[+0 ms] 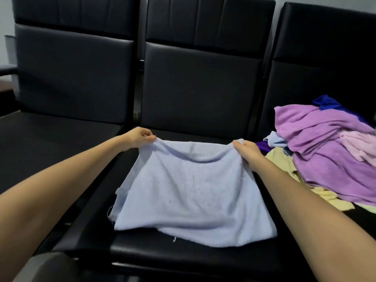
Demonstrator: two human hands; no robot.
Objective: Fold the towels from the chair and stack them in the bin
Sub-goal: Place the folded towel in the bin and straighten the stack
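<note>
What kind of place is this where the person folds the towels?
Probably a waiting room or office lobby, not a home laundry: black padded seats stand side by side in a row, with an armrest at the far left. The towel pile lies on the right seat.

A person's left hand (140, 137) and right hand (247, 151) pinch the far corners of a pale blue towel (191, 198), lifting its far edge off the seat of the middle black chair (203, 86) while the near part lies rumpled on the cushion. On the chair to the right (325, 58), a heap of unfolded towels (329, 155) in purple, pink, yellow and blue sits piled
</note>
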